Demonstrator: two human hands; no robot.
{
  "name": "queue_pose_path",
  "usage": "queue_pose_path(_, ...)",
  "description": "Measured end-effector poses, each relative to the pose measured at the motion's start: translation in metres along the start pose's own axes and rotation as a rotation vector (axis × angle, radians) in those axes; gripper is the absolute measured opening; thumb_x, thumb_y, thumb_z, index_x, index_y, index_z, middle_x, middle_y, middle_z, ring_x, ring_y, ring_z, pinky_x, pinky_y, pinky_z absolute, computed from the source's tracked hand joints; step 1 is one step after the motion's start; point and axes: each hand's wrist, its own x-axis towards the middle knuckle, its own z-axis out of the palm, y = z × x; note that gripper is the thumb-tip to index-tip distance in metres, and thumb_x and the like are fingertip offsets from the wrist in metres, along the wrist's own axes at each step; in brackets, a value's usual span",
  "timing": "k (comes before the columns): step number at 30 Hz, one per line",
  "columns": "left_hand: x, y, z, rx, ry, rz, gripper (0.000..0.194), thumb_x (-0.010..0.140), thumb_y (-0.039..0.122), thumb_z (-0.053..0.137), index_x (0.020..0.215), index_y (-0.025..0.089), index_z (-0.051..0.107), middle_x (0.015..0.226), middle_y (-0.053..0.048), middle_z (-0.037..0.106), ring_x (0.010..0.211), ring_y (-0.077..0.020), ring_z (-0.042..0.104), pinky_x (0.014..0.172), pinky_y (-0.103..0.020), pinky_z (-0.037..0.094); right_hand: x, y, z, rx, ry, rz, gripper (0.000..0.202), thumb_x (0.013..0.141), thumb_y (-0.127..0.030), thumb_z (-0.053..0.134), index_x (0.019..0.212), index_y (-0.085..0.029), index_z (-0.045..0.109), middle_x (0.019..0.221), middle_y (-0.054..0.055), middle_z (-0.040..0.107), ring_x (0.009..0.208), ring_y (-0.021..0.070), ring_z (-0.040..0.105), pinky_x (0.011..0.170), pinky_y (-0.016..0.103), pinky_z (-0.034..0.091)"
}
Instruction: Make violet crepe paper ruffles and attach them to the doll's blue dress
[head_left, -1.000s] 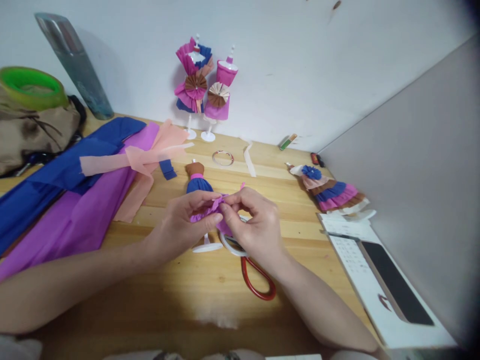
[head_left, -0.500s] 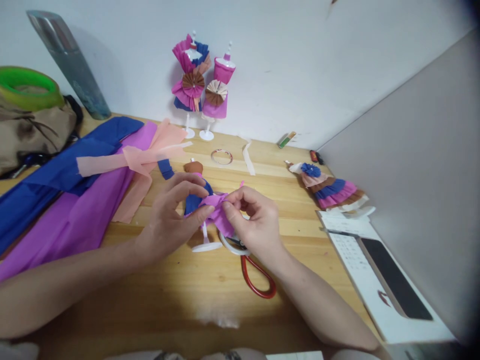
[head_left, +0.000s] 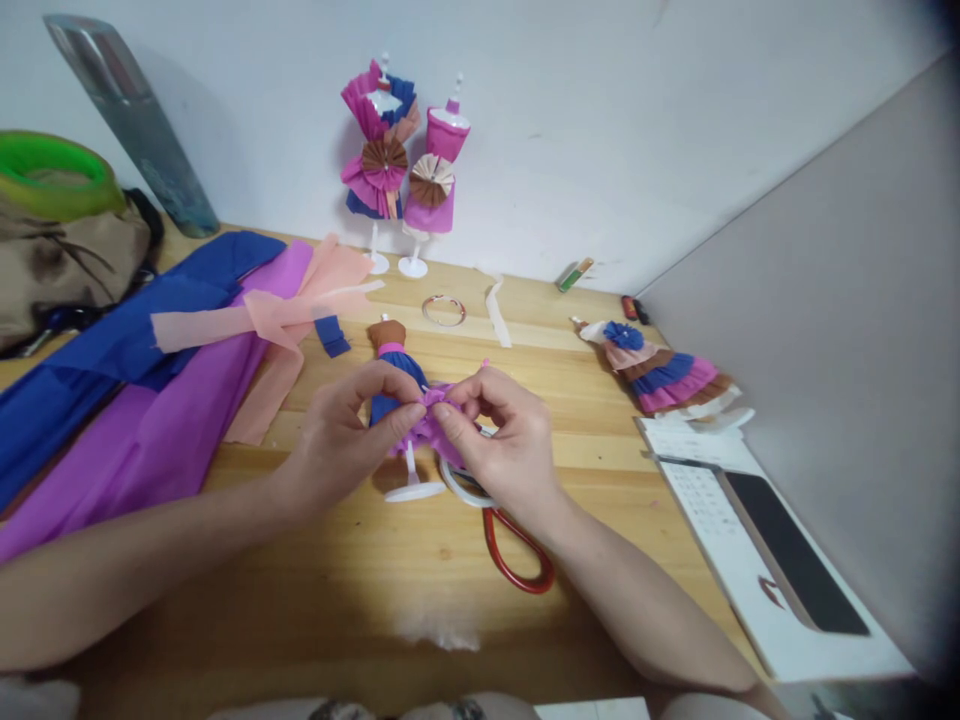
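Between my two hands a strip of purple crepe paper point(head_left: 433, 428) is gathered into small folds. My left hand point(head_left: 360, 415) pinches its left edge between thumb and forefinger. Thumb and fingers of my right hand point(head_left: 499, 430) are closed on the other side, close to the left fingertips. Just behind my left hand stands a small dress form point(head_left: 390, 352) with a brown top, pink waistband and blue skirt; its white round base point(head_left: 414, 492) shows below the hands. Red-handled scissors point(head_left: 517, 565) and a white ring-shaped roll point(head_left: 466, 488) lie partly hidden under my right hand.
Blue, purple and peach crepe sheets point(head_left: 187, 375) cover the left side. Two dressed forms point(head_left: 382, 165) stand against the wall. A bangle point(head_left: 443, 311) and cream strip point(head_left: 496, 312) lie mid-table. Another dressed form point(head_left: 660, 375) lies at right, beyond a phone point(head_left: 795, 550) on white paper.
The purple paper has been bunched into tighter folds, and my fingertips have come closer together. My left fingers have curled in, uncovering the dress form's waist.
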Motion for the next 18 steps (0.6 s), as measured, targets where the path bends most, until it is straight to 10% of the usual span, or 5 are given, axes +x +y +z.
queue_pose_path(18, 0.01, 0.005, -0.004, -0.439, -0.141, -0.364, 0.021, 0.073, 0.031, 0.081, 0.07, 0.015, 0.067, 0.077, -0.002, 0.069, 0.073, -0.0129, 0.062, 0.071, -0.025, 0.05, 0.0, 0.0, -0.001, 0.079, -0.051, -0.044, 0.013, 0.081, -0.018, 0.064, 0.069, -0.02, 0.06, 0.062, -0.004, 0.051, 0.057, 0.0109, 0.049, 0.057, 0.026, 0.042)
